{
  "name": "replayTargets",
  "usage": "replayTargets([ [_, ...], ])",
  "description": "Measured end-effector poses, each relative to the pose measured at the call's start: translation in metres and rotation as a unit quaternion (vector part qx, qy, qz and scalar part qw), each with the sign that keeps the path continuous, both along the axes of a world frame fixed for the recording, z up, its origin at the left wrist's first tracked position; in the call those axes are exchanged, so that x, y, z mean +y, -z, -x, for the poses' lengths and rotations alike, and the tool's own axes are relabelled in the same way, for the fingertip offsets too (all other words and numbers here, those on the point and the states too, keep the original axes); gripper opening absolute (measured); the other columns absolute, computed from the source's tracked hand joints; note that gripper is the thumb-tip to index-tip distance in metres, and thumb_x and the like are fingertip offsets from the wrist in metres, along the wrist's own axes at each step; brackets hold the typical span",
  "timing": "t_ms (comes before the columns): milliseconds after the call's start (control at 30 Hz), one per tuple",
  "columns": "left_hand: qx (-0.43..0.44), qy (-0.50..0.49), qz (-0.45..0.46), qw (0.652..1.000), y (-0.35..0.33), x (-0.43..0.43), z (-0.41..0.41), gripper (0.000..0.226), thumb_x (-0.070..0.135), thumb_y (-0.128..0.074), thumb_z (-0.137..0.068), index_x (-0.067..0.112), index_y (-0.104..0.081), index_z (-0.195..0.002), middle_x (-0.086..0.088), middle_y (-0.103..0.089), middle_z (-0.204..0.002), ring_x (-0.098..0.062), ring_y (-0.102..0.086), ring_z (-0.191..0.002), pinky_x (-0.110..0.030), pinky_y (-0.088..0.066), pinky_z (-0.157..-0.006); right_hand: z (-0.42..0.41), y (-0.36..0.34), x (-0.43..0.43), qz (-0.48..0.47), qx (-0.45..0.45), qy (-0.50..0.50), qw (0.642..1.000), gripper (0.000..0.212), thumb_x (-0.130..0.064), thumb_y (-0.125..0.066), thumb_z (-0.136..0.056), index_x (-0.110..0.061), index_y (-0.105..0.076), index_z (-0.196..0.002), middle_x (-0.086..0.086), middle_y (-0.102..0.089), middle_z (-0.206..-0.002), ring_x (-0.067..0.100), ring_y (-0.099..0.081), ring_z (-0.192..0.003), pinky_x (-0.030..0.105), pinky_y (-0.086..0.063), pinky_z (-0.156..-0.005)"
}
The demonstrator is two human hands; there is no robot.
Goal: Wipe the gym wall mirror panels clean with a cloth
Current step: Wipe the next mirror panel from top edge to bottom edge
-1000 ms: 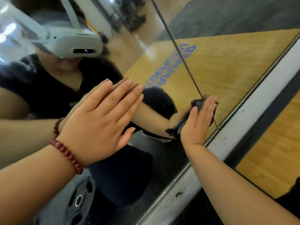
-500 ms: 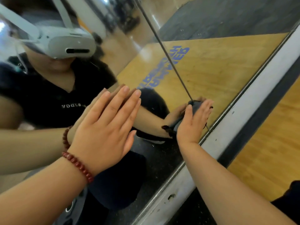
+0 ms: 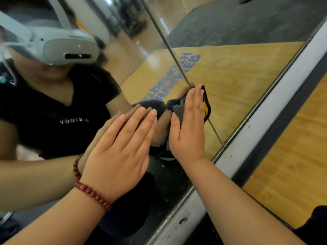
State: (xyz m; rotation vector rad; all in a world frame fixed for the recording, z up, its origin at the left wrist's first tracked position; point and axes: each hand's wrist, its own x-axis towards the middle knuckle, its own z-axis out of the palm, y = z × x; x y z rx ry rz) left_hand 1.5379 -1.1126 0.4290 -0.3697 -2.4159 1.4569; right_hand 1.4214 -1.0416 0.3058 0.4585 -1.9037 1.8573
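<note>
The wall mirror (image 3: 238,71) fills most of the head view, with a thin seam (image 3: 168,45) between two panels running diagonally. My right hand (image 3: 189,131) presses a dark grey cloth (image 3: 177,107) with a yellow patch flat against the glass, just left of the seam near the mirror's lower edge. My left hand (image 3: 120,149), a red bead bracelet on its wrist, rests flat on the mirror to the left with fingers spread and holds nothing. Most of the cloth is hidden under my right palm.
A white frame strip (image 3: 265,112) runs along the mirror's bottom edge, with a dark baseboard band (image 3: 290,114) and wooden floor (image 3: 292,156) below. The glass reflects a person in a black shirt wearing a white headset, plus a wooden platform with blue lettering.
My right hand has slid the cloth up and leftward along the glass, closer to my left hand. The left hand has stayed flat on the mirror.
</note>
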Motion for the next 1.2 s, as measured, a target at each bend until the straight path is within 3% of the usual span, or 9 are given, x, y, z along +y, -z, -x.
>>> replayTargets([
  [167,0.006,-0.008,-0.036,0.999,0.0,0.005,0.003,0.064,0.027,-0.049,-0.092,-0.001,-0.037,-0.149,-0.013,-0.031,-0.158,-0.029,-0.027,-0.147,-0.044,-0.019,-0.12,0.006,-0.007,0.006,0.006,0.004,-0.004,1.0,0.062,-0.026,-0.032,-0.102,0.005,-0.015,-0.152,0.007,-0.005,-0.159,0.011,0.001,-0.149,0.041,-0.008,-0.124],
  [433,0.002,-0.03,-0.087,0.996,-0.004,0.011,0.01,0.066,0.028,-0.048,-0.09,0.002,-0.038,-0.149,-0.013,-0.032,-0.158,-0.029,-0.028,-0.146,-0.044,-0.017,-0.12,0.02,-0.019,0.024,-0.068,0.063,-0.024,0.995,0.06,-0.021,-0.034,-0.102,0.004,-0.015,-0.153,0.004,-0.001,-0.16,0.009,0.007,-0.151,0.037,-0.008,-0.124],
  [633,-0.043,-0.077,-0.172,0.981,-0.017,0.029,0.016,0.065,0.032,-0.051,-0.089,0.005,-0.042,-0.147,-0.013,-0.037,-0.156,-0.03,-0.026,-0.146,-0.046,-0.014,-0.121,0.024,-0.027,0.064,-0.273,0.105,-0.045,0.955,0.061,-0.015,-0.036,-0.098,0.008,-0.014,-0.151,0.021,-0.011,-0.159,0.029,-0.01,-0.148,0.026,-0.008,-0.122],
  [733,-0.099,-0.123,-0.23,0.96,-0.028,0.045,0.015,0.066,0.036,-0.06,-0.084,0.004,-0.051,-0.142,-0.014,-0.044,-0.151,-0.031,-0.03,-0.143,-0.049,-0.013,-0.119,0.024,-0.046,0.093,-0.374,0.101,-0.037,0.921,0.057,-0.01,-0.052,-0.093,0.009,-0.035,-0.145,0.027,-0.036,-0.152,0.034,-0.035,-0.141,0.034,-0.03,-0.115],
  [867,-0.165,-0.191,-0.317,0.914,-0.048,0.067,0.0,0.066,0.037,-0.069,-0.078,0.004,-0.058,-0.134,-0.015,-0.056,-0.14,-0.032,-0.041,-0.137,-0.05,-0.02,-0.116,0.012,-0.085,0.136,-0.499,0.112,-0.054,0.858,0.058,-0.006,-0.078,-0.078,0.004,-0.057,-0.131,0.019,-0.064,-0.126,0.035,-0.063,-0.113,0.044,-0.051,-0.095],
  [933,-0.196,-0.231,-0.336,0.892,-0.067,0.085,-0.01,0.067,0.041,-0.055,-0.09,0.007,-0.043,-0.147,-0.014,-0.043,-0.152,-0.031,-0.03,-0.145,-0.049,-0.009,-0.12,-0.002,-0.105,0.16,-0.539,0.116,-0.076,0.831,0.061,-0.006,-0.08,-0.072,0.001,-0.058,-0.13,0.015,-0.066,-0.119,0.034,-0.065,-0.106,0.045,-0.053,-0.091],
  [1000,-0.209,-0.229,-0.362,0.879,-0.081,0.101,-0.023,0.066,0.04,-0.034,-0.101,0.011,-0.014,-0.157,-0.01,-0.013,-0.164,-0.028,-0.004,-0.152,-0.048,0.01,-0.119,-0.02,-0.127,0.183,-0.575,0.109,-0.081,0.807,0.064,-0.006,-0.081,-0.069,-0.002,-0.06,-0.129,0.011,-0.067,-0.119,0.031,-0.065,-0.107,0.044,-0.053,-0.092],
  [1067,-0.23,-0.256,-0.38,0.859,-0.098,0.118,-0.038,0.065,0.038,-0.032,-0.103,0.014,-0.007,-0.158,-0.007,-0.006,-0.165,-0.027,0.002,-0.152,-0.045,0.016,-0.116,-0.039,-0.15,0.203,-0.593,0.103,-0.091,0.794,0.06,-0.006,-0.079,-0.073,-0.004,-0.061,-0.13,0.01,-0.067,-0.121,0.03,-0.064,-0.11,0.044,-0.052,-0.095],
  [1200,-0.248,-0.271,-0.449,0.814,-0.134,0.143,-0.073,0.071,0.038,-0.075,-0.075,0.012,-0.056,-0.138,-0.01,-0.055,-0.141,-0.029,-0.046,-0.135,-0.047,-0.013,-0.117,-0.08,-0.198,0.237,-0.623,0.117,-0.11,0.765,0.049,-0.011,-0.061,-0.083,-0.006,-0.061,-0.131,0.01,-0.065,-0.128,0.028,-0.063,-0.118,0.044,-0.049,-0.1],
])
